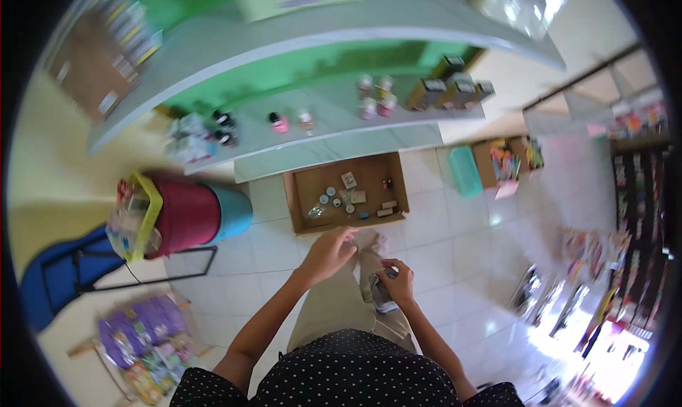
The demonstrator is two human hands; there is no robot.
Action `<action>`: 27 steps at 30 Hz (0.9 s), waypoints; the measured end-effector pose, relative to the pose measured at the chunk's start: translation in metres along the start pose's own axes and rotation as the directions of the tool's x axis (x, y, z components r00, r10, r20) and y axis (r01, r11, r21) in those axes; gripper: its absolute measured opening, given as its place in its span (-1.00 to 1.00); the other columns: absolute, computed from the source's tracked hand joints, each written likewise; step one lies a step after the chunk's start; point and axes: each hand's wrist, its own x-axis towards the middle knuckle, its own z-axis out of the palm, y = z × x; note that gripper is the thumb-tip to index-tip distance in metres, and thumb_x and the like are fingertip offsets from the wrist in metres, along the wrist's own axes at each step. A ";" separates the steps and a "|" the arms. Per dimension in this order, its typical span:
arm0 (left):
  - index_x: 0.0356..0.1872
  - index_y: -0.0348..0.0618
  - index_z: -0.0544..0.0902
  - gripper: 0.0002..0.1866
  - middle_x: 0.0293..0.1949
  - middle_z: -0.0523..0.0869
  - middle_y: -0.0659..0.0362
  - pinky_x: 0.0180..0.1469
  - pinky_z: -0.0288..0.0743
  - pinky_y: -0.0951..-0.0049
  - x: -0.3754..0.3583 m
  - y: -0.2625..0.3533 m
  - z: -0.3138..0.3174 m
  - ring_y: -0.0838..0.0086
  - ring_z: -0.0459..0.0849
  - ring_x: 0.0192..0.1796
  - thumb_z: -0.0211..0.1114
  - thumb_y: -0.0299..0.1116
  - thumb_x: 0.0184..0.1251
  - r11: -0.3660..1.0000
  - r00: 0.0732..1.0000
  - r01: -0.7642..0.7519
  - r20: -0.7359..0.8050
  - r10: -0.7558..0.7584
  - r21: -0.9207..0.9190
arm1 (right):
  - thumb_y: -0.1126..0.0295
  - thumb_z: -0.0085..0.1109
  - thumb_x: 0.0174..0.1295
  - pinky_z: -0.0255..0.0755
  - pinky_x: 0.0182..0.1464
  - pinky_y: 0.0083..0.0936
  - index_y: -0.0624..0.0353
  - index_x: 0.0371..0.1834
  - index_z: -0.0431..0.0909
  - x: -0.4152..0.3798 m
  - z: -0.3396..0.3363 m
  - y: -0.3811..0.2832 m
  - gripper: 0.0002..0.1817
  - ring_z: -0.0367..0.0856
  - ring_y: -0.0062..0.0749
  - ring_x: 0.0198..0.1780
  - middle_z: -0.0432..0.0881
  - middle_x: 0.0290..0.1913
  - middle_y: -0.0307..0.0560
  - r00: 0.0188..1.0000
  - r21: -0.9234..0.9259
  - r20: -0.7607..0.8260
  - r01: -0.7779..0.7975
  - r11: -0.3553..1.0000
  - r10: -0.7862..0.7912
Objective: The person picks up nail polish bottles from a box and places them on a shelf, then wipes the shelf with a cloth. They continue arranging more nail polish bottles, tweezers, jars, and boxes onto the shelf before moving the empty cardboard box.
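My left hand (329, 254) is over my left leg, just below the near edge of an open cardboard box (298, 224); its fingers curve together, and anything between them is too small to make out. In my right hand (398, 280), a grey cloth (383, 293) is pinched and hangs down in front of my right leg. Small jars (330, 192), little cartons (358, 196) and other small items lie in the box on the floor. On the lower shelf above it stand a pink bottle (278, 123), a pale bottle (305, 121) and several dark boxes (426, 93).
Red and blue bins (188, 216) stand left of the box, beside a blue folding chair (64, 265). A turquoise basket (465, 172) and cartons are on the tiled floor at right. The upper shelf (341, 27) juts out overhead. Purple packages (142, 325) lie at lower left.
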 end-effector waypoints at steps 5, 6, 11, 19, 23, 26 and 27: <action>-0.08 -0.28 0.44 -0.64 -0.28 0.61 -0.01 -0.12 0.44 0.36 0.048 -0.050 0.052 0.24 0.60 -0.18 0.20 -0.43 0.04 0.983 0.936 0.013 0.344 -0.076 0.182 | 0.36 0.29 -0.21 0.41 -0.18 -0.48 0.14 -0.33 0.58 -0.028 0.055 0.059 -0.71 0.59 -0.32 -0.28 0.62 -0.39 -0.09 0.944 0.143 0.089 -0.328 0.934 0.318; -0.08 -0.28 0.44 -0.64 -0.28 0.61 -0.01 -0.13 0.45 0.36 0.063 -0.061 0.060 0.25 0.60 -0.18 0.20 -0.43 0.05 0.978 0.921 0.033 0.373 -0.110 0.207 | 0.37 0.27 -0.20 0.42 -0.17 -0.48 0.15 -0.33 0.58 -0.032 0.066 0.064 -0.72 0.60 -0.35 -0.32 0.63 -0.41 -0.10 0.919 0.182 0.077 -0.395 0.900 0.388; -0.13 -0.28 0.45 -0.65 -0.40 0.64 0.04 -0.24 0.48 0.39 0.131 -0.148 0.120 0.33 0.64 -0.28 0.20 -0.35 0.04 0.958 0.861 0.236 0.422 -0.285 0.164 | 0.44 0.21 -0.17 0.43 -0.19 -0.54 0.22 -0.34 0.57 -0.065 0.144 0.102 -0.76 0.60 -0.41 -0.36 0.63 -0.41 -0.08 0.620 0.398 0.091 -0.740 0.542 0.779; -0.24 -0.29 0.49 -0.70 -0.38 0.62 0.03 -0.27 0.47 0.43 0.243 -0.413 0.268 0.35 0.61 -0.32 0.22 -0.32 0.03 0.960 0.947 0.253 0.172 -0.271 0.119 | 0.49 0.15 -0.07 0.34 -0.25 -0.59 0.29 -0.34 0.51 -0.057 0.182 0.102 -0.80 0.44 -0.56 -0.41 0.53 -0.48 -0.16 0.442 0.811 0.124 -0.561 0.166 0.888; -0.16 -0.18 0.48 -0.66 -0.29 0.59 0.14 -0.24 0.43 0.47 0.304 -0.436 0.336 0.44 0.56 -0.25 0.21 -0.22 0.07 0.788 0.790 0.610 0.019 -0.613 0.083 | 0.43 0.17 -0.04 0.32 -0.22 -0.55 0.24 -0.36 0.50 -0.047 0.192 0.093 -0.82 0.45 -0.54 -0.41 0.52 -0.47 -0.19 0.326 0.774 0.226 -0.633 0.034 0.918; 0.01 0.03 0.42 -0.54 -0.13 0.53 0.25 -0.15 0.39 0.32 0.341 -0.437 0.375 0.44 0.48 -0.06 0.16 -0.03 0.10 0.594 0.592 0.803 0.048 -0.805 0.055 | 0.44 0.17 -0.04 0.33 -0.23 -0.55 0.24 -0.37 0.49 -0.034 0.192 0.081 -0.83 0.45 -0.50 -0.40 0.52 -0.48 -0.16 0.288 0.712 0.214 -0.701 0.053 0.933; 0.03 0.05 0.41 -0.53 -0.08 0.51 0.24 -0.14 0.38 0.27 0.359 -0.488 0.391 0.44 0.44 0.00 0.13 -0.01 0.11 0.550 0.549 0.834 0.033 -0.835 0.044 | 0.44 0.16 -0.04 0.33 -0.23 -0.57 0.25 -0.38 0.49 -0.025 0.187 0.076 -0.84 0.44 -0.50 -0.39 0.51 -0.48 -0.16 0.258 0.700 0.243 -0.714 0.015 0.935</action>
